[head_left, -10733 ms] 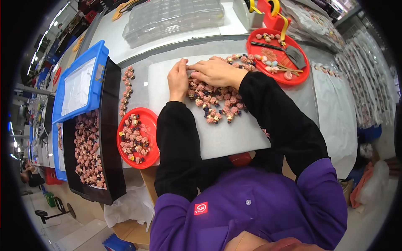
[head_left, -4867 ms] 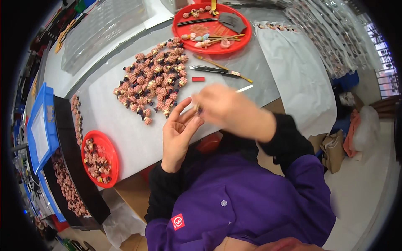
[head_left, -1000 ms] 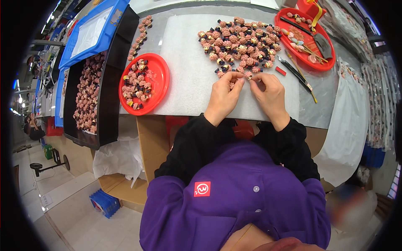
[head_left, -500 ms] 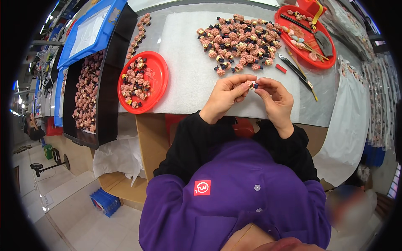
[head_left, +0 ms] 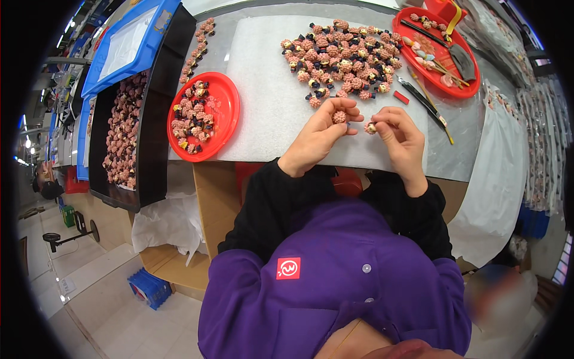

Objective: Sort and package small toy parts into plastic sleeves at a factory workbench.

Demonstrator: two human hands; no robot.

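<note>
1. Between the fingers of the left hand (head_left: 323,134), just above the near edge of the white sheet (head_left: 257,90), a round pink piece (head_left: 339,116) is pinched; the thumb is partly curled and the other fingers are bent loosely.

2. Just to its right, the right hand (head_left: 408,140) grips a pink-and-dark piece (head_left: 370,127) by thumb and forefinger, its remaining fingers folded inward.

3. Half a second ago the hands nearly met over one small piece. Now a narrow gap parts them, with one piece showing in each. Judging by this, the close two-handed handling has eased, and the pieces seem to be dealt with singly; whether they were pulled apart or merely sorted, I cannot tell.

4. Beyond both hands, the pile (head_left: 342,57) of similar pieces lies spread, looking unchanged since then, so most of the work probably remains there.

5. Past the right hand lie a small red block (head_left: 401,97) and a black-handled tool (head_left: 426,103); farther out, a red dish (head_left: 469,91) carries sticks and a grey cloth (head_left: 461,63).

6. Left of the left hand, well apart, a red plate (head_left: 225,131) holds more pieces; beyond that stands a black crate (head_left: 154,161) filled with them. Both hands are clear of these.
</note>
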